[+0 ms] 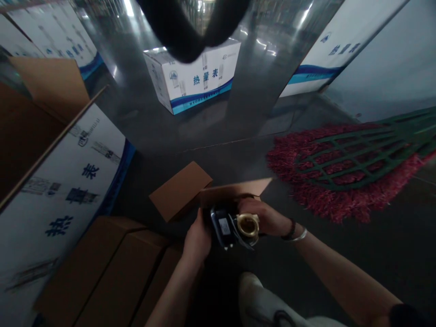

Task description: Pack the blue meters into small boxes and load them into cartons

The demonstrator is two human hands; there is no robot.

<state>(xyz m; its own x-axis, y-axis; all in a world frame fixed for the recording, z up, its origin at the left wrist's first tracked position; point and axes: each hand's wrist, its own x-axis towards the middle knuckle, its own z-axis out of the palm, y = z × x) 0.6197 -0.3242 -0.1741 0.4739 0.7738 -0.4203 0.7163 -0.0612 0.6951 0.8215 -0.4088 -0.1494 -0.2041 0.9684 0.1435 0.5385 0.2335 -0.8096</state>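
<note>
A heat meter with a black housing [223, 227], a white label, a brass pipe end [248, 225] and a loop of grey cable sits at the mouth of a small brown cardboard box [228, 192]. The box's flap stands up behind it. My left hand [198, 238] is closed round the left side of the box, next to the black housing. Against the brass part, my right hand [267, 218] is closed with bent fingers. Its fingertips are partly hidden between meter and flap. Another closed brown box [182, 188] lies on the floor just beyond my left hand.
A large open white carton [91, 168] stands at the left, beside several brown boxes [112, 268]. Ahead is a closed white carton [200, 77]; another white carton [320, 68] stands at the upper right. A red-bristled green broom [347, 163] reaches in from the right. My shoe [250, 284] is below.
</note>
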